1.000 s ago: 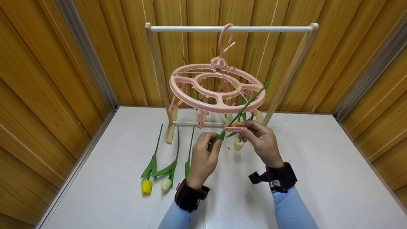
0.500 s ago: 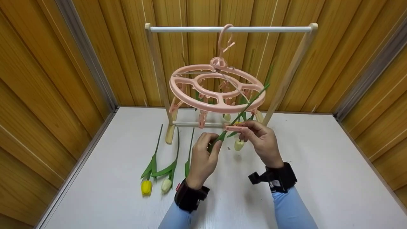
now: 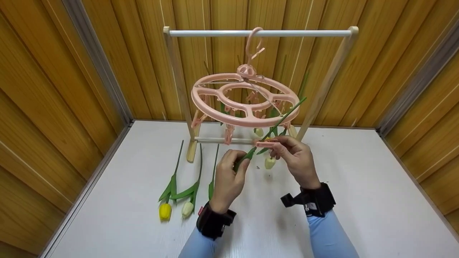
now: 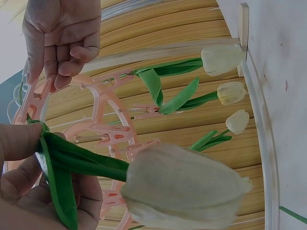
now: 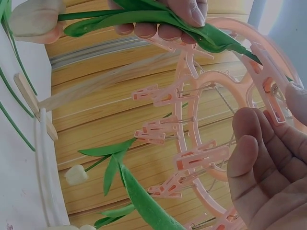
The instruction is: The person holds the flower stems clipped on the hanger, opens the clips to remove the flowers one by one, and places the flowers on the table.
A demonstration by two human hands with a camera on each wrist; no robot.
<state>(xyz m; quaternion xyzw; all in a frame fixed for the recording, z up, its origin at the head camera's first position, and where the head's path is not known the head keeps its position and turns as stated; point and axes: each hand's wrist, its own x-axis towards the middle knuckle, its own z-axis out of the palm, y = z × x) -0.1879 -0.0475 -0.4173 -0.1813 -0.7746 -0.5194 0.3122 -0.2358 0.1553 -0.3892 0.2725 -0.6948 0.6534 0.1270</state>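
Hardly any shift vs. earlier frames: peg (image 3: 268,144) & stem (image 3: 285,115) of the held tulip (image 4: 184,187) sit a touch further right; both hands look abt. the same.

Nearest: blue sleeves (image 3: 331,233) w/ black bands (image 3: 215,222) at the wrists. L hand (image 3: 229,177) has its grip round the held tulip at stem & leaves; white bloom sticks out past the fingers (left wrist view). R hand (image 3: 297,161) pinches the peg betw. thumb & fingers. Stem slants up past the peg's mouth; can't tell if it's nipped yet.

On table (image 3: 272,222), left of L hand: yellow tulip (image 3: 165,211), white tulip (image 3: 187,209) & a third tulip (image 3: 211,190), bloom hidden behind L arm.

Further back: pink ring (image 3: 247,122) w/ pegs all round. Free peg (image 3: 228,136) at front looks to hold nothing. Hung tulips (image 3: 270,163) dangle bloom-down, at least 3, exact no. unclear.

So, judging by that, work's approx. midway: several up, one at its peg, three on table left to hang.

No box, tray etc. in view; ring's pegs are the only holders, some w/ tulips, some w/o.

Farthest: ring hooks on the white bar (image 3: 304,33) of a wooden stand (image 3: 328,80), yellow-brown wall (image 3: 143,71) behind.
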